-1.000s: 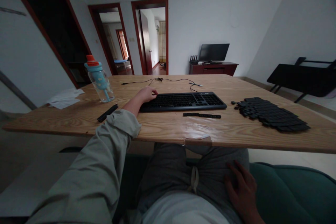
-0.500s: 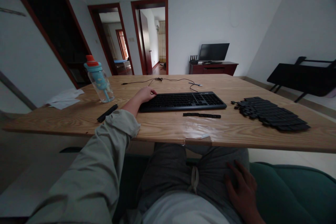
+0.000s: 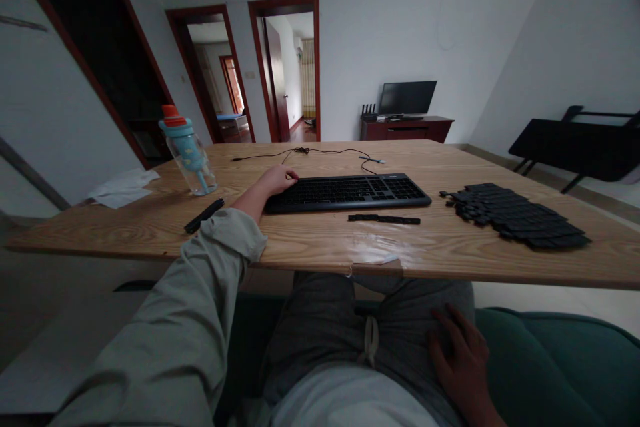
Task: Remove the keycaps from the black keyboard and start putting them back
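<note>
A black keyboard lies on the wooden table in front of me. My left hand is over its left end, fingers bent and tips together at the upper left keys. Whatever those fingertips may pinch is hidden or too small to make out. On my right thigh rests my right hand, holding nothing, with its fingers apart. A short row of black keycaps sits just in front of the keyboard. To the right are many more black keycaps, laid out in slanting rows.
Left of the keyboard stand a water bottle and some white tissue. A slim black object lies beside my left forearm. The keyboard's cable runs behind it. Clear tape covers part of the table's front edge.
</note>
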`<state>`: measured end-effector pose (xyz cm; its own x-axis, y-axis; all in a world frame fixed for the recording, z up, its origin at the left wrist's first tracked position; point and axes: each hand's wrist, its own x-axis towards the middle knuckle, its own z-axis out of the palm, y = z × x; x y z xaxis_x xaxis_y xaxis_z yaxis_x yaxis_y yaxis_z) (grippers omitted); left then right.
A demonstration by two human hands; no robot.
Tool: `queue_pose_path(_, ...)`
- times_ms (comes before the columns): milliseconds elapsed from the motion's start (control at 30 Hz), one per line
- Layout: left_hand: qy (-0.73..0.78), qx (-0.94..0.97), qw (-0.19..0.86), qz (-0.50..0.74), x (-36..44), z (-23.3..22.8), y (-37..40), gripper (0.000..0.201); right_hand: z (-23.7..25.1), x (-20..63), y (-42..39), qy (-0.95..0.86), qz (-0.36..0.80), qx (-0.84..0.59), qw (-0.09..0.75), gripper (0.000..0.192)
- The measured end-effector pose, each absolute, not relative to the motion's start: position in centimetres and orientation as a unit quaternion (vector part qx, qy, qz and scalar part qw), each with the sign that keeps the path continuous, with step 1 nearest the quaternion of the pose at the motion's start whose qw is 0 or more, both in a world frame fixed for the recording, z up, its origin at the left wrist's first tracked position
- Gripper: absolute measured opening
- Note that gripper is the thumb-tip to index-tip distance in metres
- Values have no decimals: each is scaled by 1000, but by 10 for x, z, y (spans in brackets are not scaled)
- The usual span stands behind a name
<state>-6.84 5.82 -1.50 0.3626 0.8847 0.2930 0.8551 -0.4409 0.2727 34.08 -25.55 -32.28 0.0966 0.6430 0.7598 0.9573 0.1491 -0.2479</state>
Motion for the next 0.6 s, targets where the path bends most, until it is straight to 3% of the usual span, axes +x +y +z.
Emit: queue_pose_path(600,525,826,41,200,-69,-14,56,28,-325,342,-255,-642,-189,-622,407,35)
